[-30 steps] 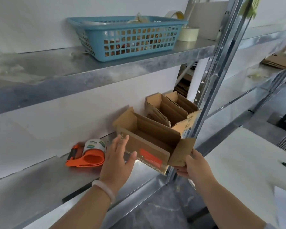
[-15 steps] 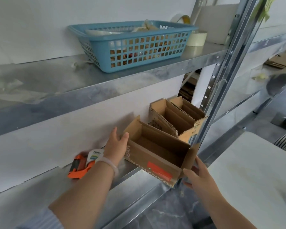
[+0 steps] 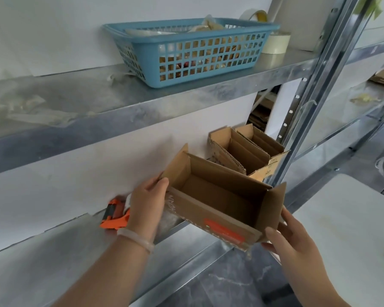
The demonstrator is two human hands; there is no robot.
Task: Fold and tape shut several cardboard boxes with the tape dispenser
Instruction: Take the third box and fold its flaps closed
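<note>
Here, head view: open cardboard box (image 3: 220,209) sits tilted over the front edge of the lower shelf (image 3: 53,251). Left hand (image 3: 146,202) has its fingers curled round the box's left end. Right hand (image 3: 293,240) grips the right end flap, thumb in front. Orange tape dispenser (image 3: 114,214) is near the shelf's back edge, mostly hidden behind the left hand, apparently lying flat. Two more open boxes (image 3: 237,149) are at the back right corner.

2 arms show, a left arm (image 3: 102,275) and a right arm (image 3: 319,284), both bare down to the bottom edge of the view. Next to the left hand (image 3: 146,202), 1 thin band (image 3: 135,238) goes round the wrist. It is smooth, round, milky white and a bit see-through. The right hand (image 3: 295,242) is bare.
</note>
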